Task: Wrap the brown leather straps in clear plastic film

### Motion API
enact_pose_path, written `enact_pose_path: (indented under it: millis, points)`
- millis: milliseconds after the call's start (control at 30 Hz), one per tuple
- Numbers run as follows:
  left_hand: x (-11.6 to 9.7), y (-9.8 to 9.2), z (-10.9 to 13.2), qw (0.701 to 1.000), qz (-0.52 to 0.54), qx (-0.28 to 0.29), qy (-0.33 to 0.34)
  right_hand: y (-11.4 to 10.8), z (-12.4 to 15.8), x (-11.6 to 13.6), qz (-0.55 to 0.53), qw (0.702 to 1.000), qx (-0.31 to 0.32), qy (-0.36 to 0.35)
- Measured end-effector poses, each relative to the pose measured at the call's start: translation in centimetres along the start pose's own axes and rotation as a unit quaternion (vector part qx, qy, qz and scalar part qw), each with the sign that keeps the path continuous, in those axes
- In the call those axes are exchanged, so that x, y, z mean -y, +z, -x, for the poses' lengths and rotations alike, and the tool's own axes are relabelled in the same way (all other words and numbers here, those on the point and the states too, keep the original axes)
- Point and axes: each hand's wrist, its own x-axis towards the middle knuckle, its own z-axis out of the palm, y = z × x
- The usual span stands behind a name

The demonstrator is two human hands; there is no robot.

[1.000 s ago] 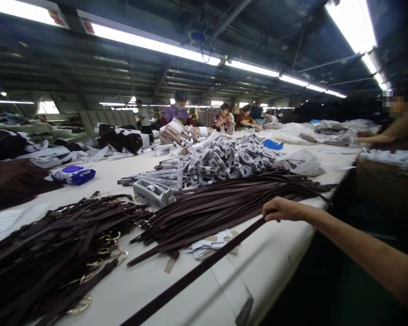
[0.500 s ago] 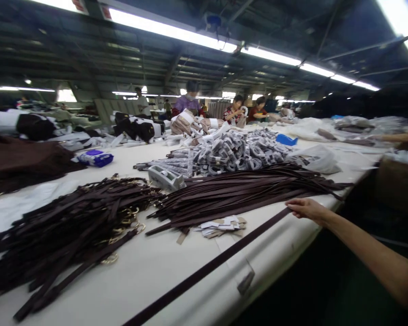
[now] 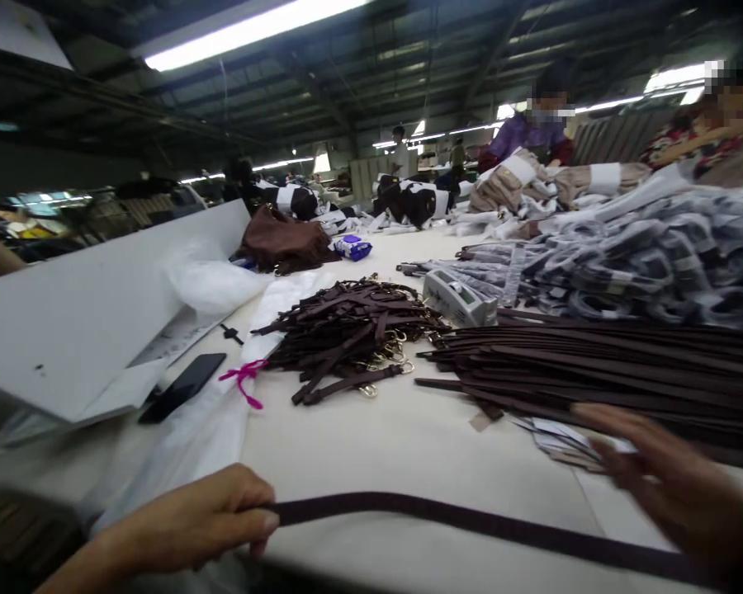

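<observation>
My left hand (image 3: 207, 516) is closed around one end of a long dark brown strap (image 3: 402, 503). From there the strap bows slightly upward, then runs low across the table toward the lower right. Its far end is hidden around my right hand (image 3: 674, 487), which is blurred, with fingers stretched out and thumb apart. Under those fingers are small white and tan cards (image 3: 563, 441). Just behind them lies a bundle of long brown straps (image 3: 594, 355). A pile of short brown straps with gold-coloured clasps (image 3: 352, 330) sits in the middle of the table.
A grey box-shaped device (image 3: 460, 299) stands between the strap piles. Plastic-wrapped coiled straps (image 3: 644, 256) are heaped at right. On the left are a black phone (image 3: 186, 386), a pink ribbon (image 3: 246, 381) and a white panel (image 3: 99, 305). Co-workers (image 3: 526, 132) stand across the table.
The view has swung left. My left hand has come into view holding the strap's end. My right hand, earlier pinching the strap, now has its fingers extended over the cards.
</observation>
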Motion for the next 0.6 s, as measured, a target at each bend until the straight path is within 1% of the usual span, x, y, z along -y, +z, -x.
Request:
enact_pose_path:
  millis: [33, 67, 100, 133, 167, 200, 233, 267, 300, 367, 400, 433, 500, 567, 600]
  points:
    - [-0.9, 0.1, 0.0, 1.0, -0.011, 0.003, 0.028, 3.4, 0.5, 1.2, 0.017, 0.993, 0.071, -0.091]
    - [-1.7, 0.3, 0.1, 0.998, -0.024, -0.006, 0.059, 6.8, 1.1, 2.5, 0.02, 0.973, 0.175, -0.148]
    - [-2.4, 0.6, 0.1, 0.996, -0.037, -0.007, 0.084, 10.0, 1.7, 3.8, 0.01, 0.946, 0.258, -0.195]
    - [-3.0, 0.9, 0.1, 0.993, -0.048, -0.003, 0.105, 12.7, 2.1, 4.9, -0.005, 0.926, 0.306, -0.221]
    - [-3.4, 1.0, 0.0, 0.991, -0.052, 0.002, 0.119, 15.0, 2.4, 5.8, -0.021, 0.904, 0.351, -0.242]
    - [-3.7, 1.0, -0.3, 0.99, -0.047, 0.006, 0.134, 16.7, 2.5, 6.3, -0.039, 0.892, 0.374, -0.25]
    - [-4.0, 0.8, -0.9, 0.988, -0.034, -0.001, 0.152, 17.8, 2.4, 6.6, -0.06, 0.892, 0.377, -0.244]
    - [-4.2, 0.4, -2.0, 0.984, -0.02, -0.029, 0.174, 18.4, 2.2, 6.5, -0.081, 0.899, 0.366, -0.226]
    - [-4.5, -0.1, -3.4, 0.977, -0.013, -0.082, 0.198, 18.6, 1.8, 6.2, -0.103, 0.913, 0.344, -0.193]
    - [-5.5, -1.2, -7.5, 0.945, -0.027, -0.227, 0.233, 18.3, 1.0, 5.2, -0.166, 0.936, 0.295, -0.096]
    - [-6.1, -1.5, -10.0, 0.923, -0.057, -0.297, 0.238, 18.0, 0.7, 4.7, -0.204, 0.937, 0.279, -0.042]
    - [-6.9, -1.7, -12.6, 0.909, -0.069, -0.335, 0.24, 17.8, 0.5, 4.3, -0.242, 0.934, 0.265, 0.009]
    - [-8.5, -1.4, -17.6, 0.895, -0.078, -0.363, 0.248, 17.6, 0.1, 3.6, -0.306, 0.92, 0.234, 0.076]
    - [-9.8, -0.4, -21.7, 0.89, -0.077, -0.371, 0.254, 17.6, -0.2, 3.2, -0.342, 0.913, 0.2, 0.099]
    - [-10.3, 0.1, -23.1, 0.888, -0.073, -0.374, 0.258, 17.7, -0.5, 3.1, -0.356, 0.91, 0.184, 0.103]
